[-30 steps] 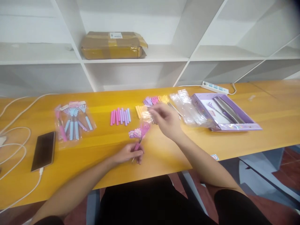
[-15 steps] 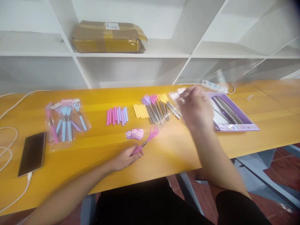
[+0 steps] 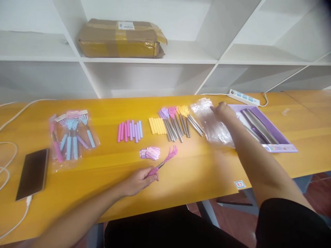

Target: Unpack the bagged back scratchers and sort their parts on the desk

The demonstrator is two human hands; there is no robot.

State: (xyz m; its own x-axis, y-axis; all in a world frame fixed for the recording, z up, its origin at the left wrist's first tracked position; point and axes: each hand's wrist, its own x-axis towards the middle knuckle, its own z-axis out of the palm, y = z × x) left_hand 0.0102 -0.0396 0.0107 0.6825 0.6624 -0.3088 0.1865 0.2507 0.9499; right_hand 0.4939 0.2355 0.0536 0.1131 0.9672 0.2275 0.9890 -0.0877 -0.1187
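My left hand (image 3: 142, 179) is closed round the pink handle of a back scratcher (image 3: 171, 153), whose claw points up and to the right. At the right, my right hand (image 3: 222, 112) is closed at the top edge of clear plastic bags (image 3: 210, 120) lying on the table. Its fingertips seem to pinch the plastic. Between the hands are metal-stemmed back scratcher heads (image 3: 178, 122) in purple, pink and yellow. Yellow handle sleeves (image 3: 157, 126) lie beside them, with pink, purple and blue sleeves (image 3: 130, 131) further left. Small printed cards (image 3: 152, 153) lie near the held scratcher.
Bagged back scratchers (image 3: 73, 137) lie on the left, near a phone (image 3: 33, 174) on a white cable. A purple box (image 3: 279, 137) with grey packets stands right, before a power strip (image 3: 244, 97). A taped carton (image 3: 121, 39) sits on the shelf behind.
My right hand has come down and right, and the clear plastic that was raised and blurred now lies flat on the table under it. My left hand still holds the pink back scratcher.
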